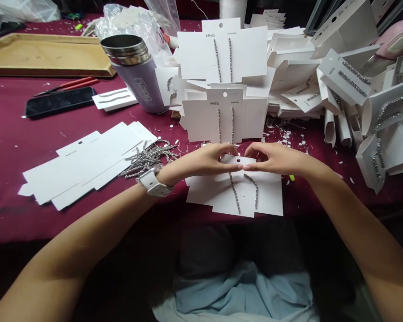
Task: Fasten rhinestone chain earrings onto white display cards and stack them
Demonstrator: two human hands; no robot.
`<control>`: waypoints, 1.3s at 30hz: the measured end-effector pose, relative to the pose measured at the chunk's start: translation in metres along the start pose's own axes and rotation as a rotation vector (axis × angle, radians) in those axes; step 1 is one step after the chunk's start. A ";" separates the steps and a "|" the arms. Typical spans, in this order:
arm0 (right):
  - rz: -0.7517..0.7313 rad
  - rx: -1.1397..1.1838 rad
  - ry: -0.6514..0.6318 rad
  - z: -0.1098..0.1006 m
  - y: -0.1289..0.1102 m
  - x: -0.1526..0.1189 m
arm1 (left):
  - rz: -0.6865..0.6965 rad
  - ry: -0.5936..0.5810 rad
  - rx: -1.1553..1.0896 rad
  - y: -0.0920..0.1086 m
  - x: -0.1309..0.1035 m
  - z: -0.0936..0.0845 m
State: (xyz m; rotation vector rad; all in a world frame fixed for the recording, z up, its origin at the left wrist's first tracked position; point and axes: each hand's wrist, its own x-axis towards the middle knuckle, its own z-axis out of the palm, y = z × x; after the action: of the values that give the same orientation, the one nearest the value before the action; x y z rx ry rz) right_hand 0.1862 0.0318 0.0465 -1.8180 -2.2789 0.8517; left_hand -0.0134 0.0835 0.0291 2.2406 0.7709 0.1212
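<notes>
A white earring card [201, 192] lies tilted at the table's front edge, with two strands of sparkling silver drop earrings [235, 194] hanging down its face. My left hand [208, 160] pinches the card's top tab, thumb in front and fingers curled behind. From the other side my right hand [277, 158] grips the same tab, its thumb tip almost meeting the left one below the punched hole. The fingertips behind the card are hidden. Left of my left hand sits a tangled pile of silver earring strands [149, 156], partly over a stack of flat white cards [77, 167].
Finished cards [251, 118] stand stacked just behind my hands. A lilac tumbler [139, 85], a black phone [60, 102], red-handled tweezers [75, 82] and a wooden tray [50, 71] are at left. Folded cards with earrings [349, 76] heap up at right. Paper scraps litter the maroon cloth [10, 156].
</notes>
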 end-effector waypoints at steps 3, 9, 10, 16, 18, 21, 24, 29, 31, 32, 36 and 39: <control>-0.006 -0.046 0.274 0.005 -0.006 -0.022 | -0.002 0.107 0.061 0.006 -0.001 0.006; -0.080 -0.085 0.522 0.047 -0.016 -0.069 | 0.018 0.177 0.264 0.008 -0.002 0.016; -0.083 -0.106 0.563 0.056 -0.017 -0.074 | 0.021 0.173 0.281 0.006 -0.001 0.017; -0.062 -0.294 0.709 0.101 -0.028 -0.089 | 0.008 0.165 0.262 0.000 0.000 0.020; -0.040 -0.324 0.717 0.110 -0.035 -0.091 | -0.010 0.145 0.215 0.000 0.001 0.020; -0.027 -0.349 0.751 0.119 -0.042 -0.092 | -0.032 0.132 0.159 -0.001 0.002 0.020; -0.027 -0.341 0.770 0.124 -0.045 -0.092 | -0.052 0.139 0.141 -0.001 0.003 0.021; -0.046 -0.294 0.772 0.122 -0.043 -0.091 | -0.067 0.132 0.131 0.000 0.003 0.021; -0.050 -0.271 0.768 0.120 -0.042 -0.091 | -0.072 0.130 0.127 0.000 0.003 0.020; -0.052 -0.260 0.765 0.120 -0.041 -0.091 | -0.068 0.132 0.122 0.000 0.003 0.020; -0.073 -0.224 0.731 0.121 -0.042 -0.092 | -0.034 0.134 0.099 0.000 0.002 0.020; -0.092 -0.236 0.714 0.122 -0.042 -0.092 | -0.032 0.136 0.102 0.001 0.001 0.020</control>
State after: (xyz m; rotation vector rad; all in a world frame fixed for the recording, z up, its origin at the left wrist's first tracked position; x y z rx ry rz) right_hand 0.1247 -0.1025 -0.0118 -1.7000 -2.0031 -0.0995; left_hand -0.0056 0.0714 0.0159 2.3335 0.9033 0.2261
